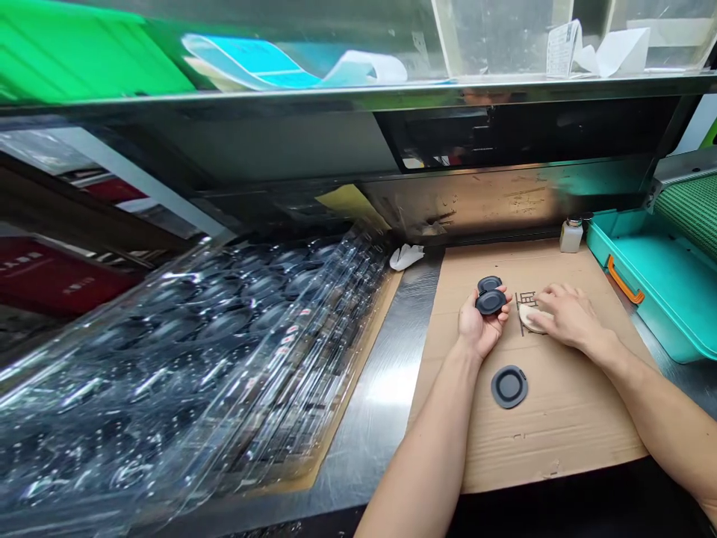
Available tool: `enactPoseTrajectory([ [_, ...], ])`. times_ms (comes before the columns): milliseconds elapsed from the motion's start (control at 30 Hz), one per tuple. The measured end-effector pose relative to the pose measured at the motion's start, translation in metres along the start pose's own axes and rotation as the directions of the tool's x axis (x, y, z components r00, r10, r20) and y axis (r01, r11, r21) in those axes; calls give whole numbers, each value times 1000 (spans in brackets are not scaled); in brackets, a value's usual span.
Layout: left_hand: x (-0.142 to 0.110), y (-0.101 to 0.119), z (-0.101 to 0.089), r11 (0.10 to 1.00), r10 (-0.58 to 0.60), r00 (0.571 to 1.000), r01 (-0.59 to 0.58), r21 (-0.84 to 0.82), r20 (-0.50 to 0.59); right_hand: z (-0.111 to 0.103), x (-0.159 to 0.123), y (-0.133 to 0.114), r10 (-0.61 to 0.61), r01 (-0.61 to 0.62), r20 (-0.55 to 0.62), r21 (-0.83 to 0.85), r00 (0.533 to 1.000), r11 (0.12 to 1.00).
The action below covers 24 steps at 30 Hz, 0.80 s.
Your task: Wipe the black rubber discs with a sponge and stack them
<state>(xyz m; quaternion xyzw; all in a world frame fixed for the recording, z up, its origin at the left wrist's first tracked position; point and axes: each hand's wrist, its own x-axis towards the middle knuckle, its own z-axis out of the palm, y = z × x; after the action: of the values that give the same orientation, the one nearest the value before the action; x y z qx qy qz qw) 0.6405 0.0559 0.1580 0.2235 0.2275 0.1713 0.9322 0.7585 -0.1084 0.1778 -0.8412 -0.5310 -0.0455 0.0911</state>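
Observation:
My left hand (480,327) holds two black round plastic pieces (491,302), one partly behind the other. My right hand (572,315) is over the cardboard sheet (538,430), its thumb and fingers on a cream-coloured soft pad (532,317) lying on the printed characters. How firmly they grip the pad is hard to see. Below my left hand, a single dark grey round piece (509,386) with a sunken ring and a small tab lies flat on the cardboard.
Stacked clear plastic trays (224,329) of black round pieces fill the left side. At the cardboard's back right stands a small white bottle (571,235), near a teal bin (666,276) with an orange latch. Crumpled white material (406,257) lies behind. A metal shelf (358,93) crosses above.

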Motion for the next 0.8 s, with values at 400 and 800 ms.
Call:
enactPoseTrajectory([
  [400, 5, -23, 3, 948, 163, 984, -177, 264, 74, 1, 9, -5, -17, 97, -223, 356, 975, 929],
  [800, 6, -40, 5, 886, 213, 977, -194, 420, 1, 7, 9, -25, -166, 185, -93, 275, 982, 943],
])
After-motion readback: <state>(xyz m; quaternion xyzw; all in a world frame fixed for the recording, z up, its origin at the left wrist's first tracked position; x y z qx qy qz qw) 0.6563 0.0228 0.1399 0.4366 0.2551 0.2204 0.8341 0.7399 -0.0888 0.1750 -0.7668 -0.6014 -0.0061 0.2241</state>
